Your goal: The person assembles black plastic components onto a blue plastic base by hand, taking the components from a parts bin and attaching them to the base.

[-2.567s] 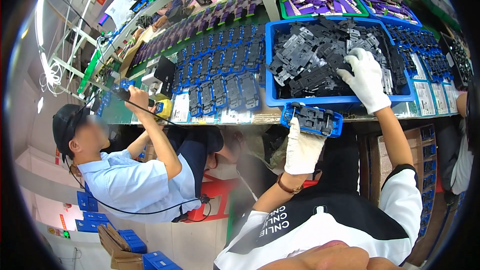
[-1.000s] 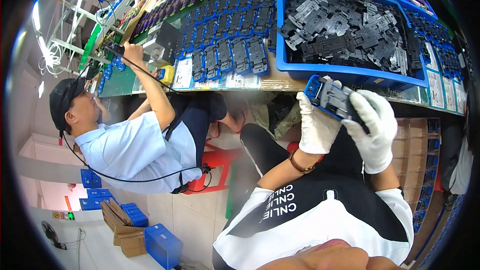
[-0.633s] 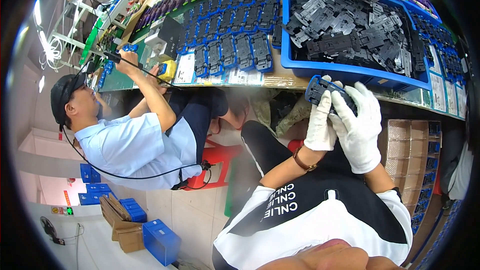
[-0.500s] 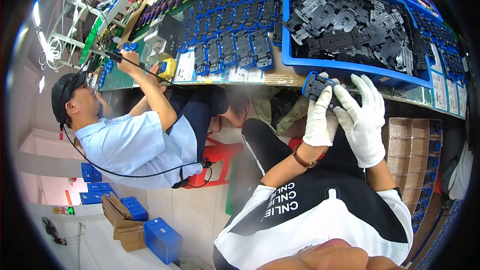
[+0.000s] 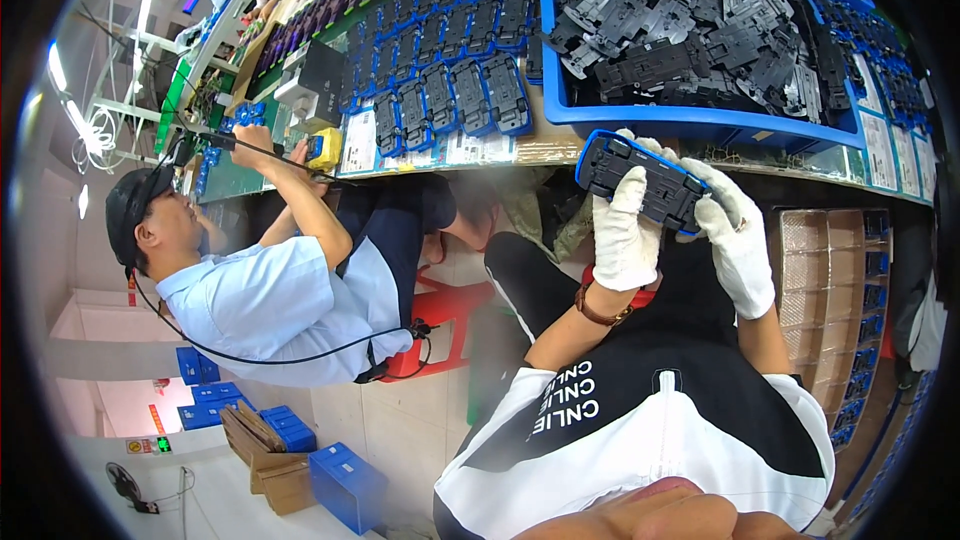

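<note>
A toy car (image 5: 655,187) with a blue body and a black chassis lies underside-up between my gloved hands, just in front of the bench edge. My left hand (image 5: 624,233) grips it near the middle, thumb across the black chassis and fingers hidden beneath. At the car's right end, my right hand (image 5: 740,245) closes around the edge with thumb and fingers. Beyond both hands stands a blue bin (image 5: 690,124) heaped with loose black chassis plates (image 5: 690,40).
Rows of similar blue-and-black cars (image 5: 455,100) cover the bench left of the bin. A co-worker (image 5: 270,285) sits at the left with a tool by a yellow block (image 5: 325,149). Right of my arms is a divided tray (image 5: 815,290). Blue crates (image 5: 345,485) stand behind the co-worker.
The car has come more into view and now lies across both hands, its chassis facing up. My right hand has lowered from spread fingers to a hold on its right end.
</note>
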A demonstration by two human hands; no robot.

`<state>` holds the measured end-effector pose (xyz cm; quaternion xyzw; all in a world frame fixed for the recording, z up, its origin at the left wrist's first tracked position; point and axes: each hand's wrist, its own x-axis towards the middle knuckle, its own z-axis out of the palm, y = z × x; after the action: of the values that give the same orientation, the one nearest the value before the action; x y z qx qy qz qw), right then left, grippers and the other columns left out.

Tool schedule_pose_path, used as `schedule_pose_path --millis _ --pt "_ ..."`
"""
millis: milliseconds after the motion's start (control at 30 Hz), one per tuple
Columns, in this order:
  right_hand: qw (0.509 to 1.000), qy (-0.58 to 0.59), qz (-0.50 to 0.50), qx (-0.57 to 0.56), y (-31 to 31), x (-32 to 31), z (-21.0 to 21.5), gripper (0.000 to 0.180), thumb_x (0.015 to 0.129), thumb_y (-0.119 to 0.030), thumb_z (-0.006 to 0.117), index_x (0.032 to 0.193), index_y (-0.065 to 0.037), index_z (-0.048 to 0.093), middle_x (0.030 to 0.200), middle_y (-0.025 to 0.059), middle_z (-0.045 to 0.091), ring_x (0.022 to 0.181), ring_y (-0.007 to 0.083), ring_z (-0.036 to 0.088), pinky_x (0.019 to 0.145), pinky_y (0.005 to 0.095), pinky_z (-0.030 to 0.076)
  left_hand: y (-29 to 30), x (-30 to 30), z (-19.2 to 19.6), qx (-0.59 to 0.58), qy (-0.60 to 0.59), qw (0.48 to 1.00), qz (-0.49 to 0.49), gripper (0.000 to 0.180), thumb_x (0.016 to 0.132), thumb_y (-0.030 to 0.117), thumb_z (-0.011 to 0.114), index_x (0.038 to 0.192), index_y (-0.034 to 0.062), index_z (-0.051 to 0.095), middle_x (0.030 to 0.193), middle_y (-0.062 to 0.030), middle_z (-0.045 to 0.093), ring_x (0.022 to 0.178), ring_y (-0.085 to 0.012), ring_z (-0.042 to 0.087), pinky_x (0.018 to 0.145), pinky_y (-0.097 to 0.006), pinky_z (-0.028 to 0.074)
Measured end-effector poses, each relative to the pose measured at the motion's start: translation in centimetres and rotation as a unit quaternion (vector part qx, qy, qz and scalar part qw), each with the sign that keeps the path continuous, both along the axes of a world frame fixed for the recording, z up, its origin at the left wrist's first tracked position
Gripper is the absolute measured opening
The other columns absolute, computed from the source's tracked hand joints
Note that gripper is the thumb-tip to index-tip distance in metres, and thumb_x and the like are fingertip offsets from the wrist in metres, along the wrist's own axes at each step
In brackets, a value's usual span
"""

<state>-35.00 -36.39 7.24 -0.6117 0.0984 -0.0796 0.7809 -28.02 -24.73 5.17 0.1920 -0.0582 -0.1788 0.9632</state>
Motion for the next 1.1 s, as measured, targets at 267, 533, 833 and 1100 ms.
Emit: schedule_pose_path --millis 267,533,833,1100 --pt "1.000 -0.016 -0.010 0.012 -0.2 0.4 -0.7 0.053 0.086 -0.035 0.066 0.123 0.002 0.056 0.116 0.0081 0.061 0.102 0.0134 0.057 0.087 0.0259 0.046 0.3 -0.3 0.3 0.000 -0.027 1.000 0.000 0.044 0.088 0.006 0.062 0.128 0.0099 0.046 0.119 -0.0070 0.055 0.113 -0.0265 0.055 0.099 -0.041 0.046" --pt "0.998 -0.052 -0.019 0.004 0.7 0.1 -1.1 0.047 0.083 -0.028 0.071 0.117 0.002 0.059 0.112 0.0082 0.062 0.101 0.0137 0.057 0.089 0.0279 0.044 0.2 -1.0 -0.2 0.067 -0.037 0.995 0.058 0.042 0.086 0.006 0.064 0.125 0.0088 0.048 0.118 -0.0061 0.055 0.109 -0.0229 0.056 0.095 -0.038 0.048" --pt "0.999 -0.035 -0.005 0.015 2.6 0.0 -2.2 0.060 0.082 -0.029 0.073 0.127 0.003 0.048 0.121 0.0107 0.054 0.111 0.0170 0.051 0.095 0.0310 0.041 0.2 -0.7 -0.2 0.108 -0.021 0.989 0.099 0.033 0.090 0.005 0.061 0.120 0.0091 0.048 0.109 -0.0064 0.059 0.096 -0.0200 0.061 0.083 -0.033 0.053" --pt "0.997 -0.055 -0.057 -0.012 2.8 0.0 -2.1 0.055 0.082 -0.021 0.072 0.125 0.004 0.049 0.122 0.0109 0.054 0.111 0.0173 0.051 0.097 0.0312 0.040 1.3 -0.9 -1.3 0.191 -0.021 0.980 0.051 0.037 0.096 0.014 0.054 0.130 0.0103 0.042 0.113 -0.0072 0.058 0.100 -0.0165 0.059 0.086 -0.031 0.051"
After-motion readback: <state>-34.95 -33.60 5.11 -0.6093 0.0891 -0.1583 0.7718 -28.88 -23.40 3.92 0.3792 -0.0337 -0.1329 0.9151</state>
